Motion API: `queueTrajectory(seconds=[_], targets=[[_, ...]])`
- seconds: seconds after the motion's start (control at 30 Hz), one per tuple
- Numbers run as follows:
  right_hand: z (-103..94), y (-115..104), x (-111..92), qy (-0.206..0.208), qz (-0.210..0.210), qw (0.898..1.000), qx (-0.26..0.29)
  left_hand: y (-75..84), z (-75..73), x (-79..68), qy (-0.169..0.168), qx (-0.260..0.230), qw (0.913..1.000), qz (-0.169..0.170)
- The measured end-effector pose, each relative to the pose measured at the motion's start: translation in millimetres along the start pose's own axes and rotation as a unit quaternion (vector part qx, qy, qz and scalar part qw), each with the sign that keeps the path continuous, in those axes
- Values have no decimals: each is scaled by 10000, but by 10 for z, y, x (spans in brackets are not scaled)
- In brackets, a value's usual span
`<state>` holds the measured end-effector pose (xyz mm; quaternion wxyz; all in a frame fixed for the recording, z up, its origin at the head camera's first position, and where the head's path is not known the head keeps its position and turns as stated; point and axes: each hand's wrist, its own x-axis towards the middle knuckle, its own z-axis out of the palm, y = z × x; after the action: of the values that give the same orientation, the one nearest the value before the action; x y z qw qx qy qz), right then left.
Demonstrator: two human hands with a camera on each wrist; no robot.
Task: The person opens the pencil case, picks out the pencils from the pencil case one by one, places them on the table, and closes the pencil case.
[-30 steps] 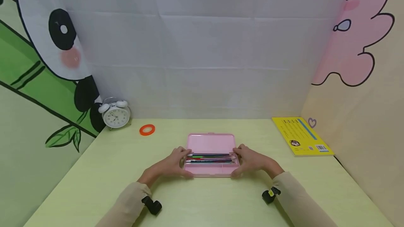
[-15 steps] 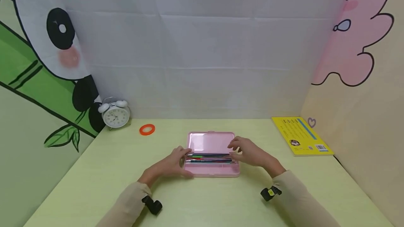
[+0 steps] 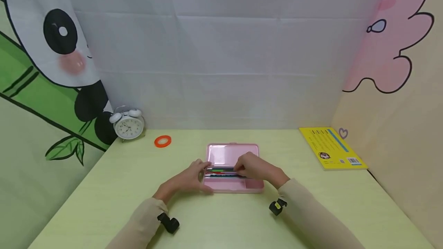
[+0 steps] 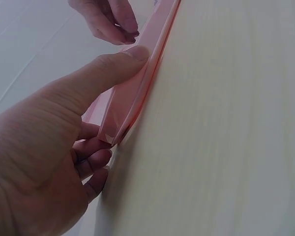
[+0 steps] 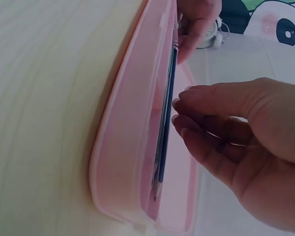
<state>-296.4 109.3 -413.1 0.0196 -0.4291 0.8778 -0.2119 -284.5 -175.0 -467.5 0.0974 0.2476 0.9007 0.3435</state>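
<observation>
A pink pencil case [image 3: 232, 186] lies with its lid [image 3: 225, 154] raised at the centre of the table. Several pencils [image 3: 221, 176] rest lengthwise inside. My left hand [image 3: 190, 178] grips the case's left end, thumb [image 4: 123, 66] on the front wall and fingers around the end. Over the right part of the pencils hovers my right hand [image 3: 254, 165]. Its thumb and fingers are bent, with a small gap between the tips, close beside a dark blue pencil [image 5: 168, 113] in the right wrist view. Nothing shows between those fingertips; whether they touch a pencil is hard to tell.
A white alarm clock [image 3: 129, 127] stands at the back left, with an orange ring [image 3: 162, 141] to its right. At the back right lies a yellow book [image 3: 332, 149]. A white sheet [image 3: 221, 60] hangs behind the table [image 3: 221, 226].
My right hand has let go of the case's right end and moved left, over the pencils. The lid leans a little further back. My left hand keeps its grip.
</observation>
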Motion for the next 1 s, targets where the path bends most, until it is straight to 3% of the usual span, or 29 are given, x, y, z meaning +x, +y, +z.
queueTrajectory(seconds=[0.47, 1.0], targets=[[30, -19, 103, -544, 554, 9964, -334, 2, -8, 4, -17, -45, 10000, -21], [40, -10, 154, -526, 321, 9952, -764, -3, -27, 13, -4, -118, 9999, 112]])
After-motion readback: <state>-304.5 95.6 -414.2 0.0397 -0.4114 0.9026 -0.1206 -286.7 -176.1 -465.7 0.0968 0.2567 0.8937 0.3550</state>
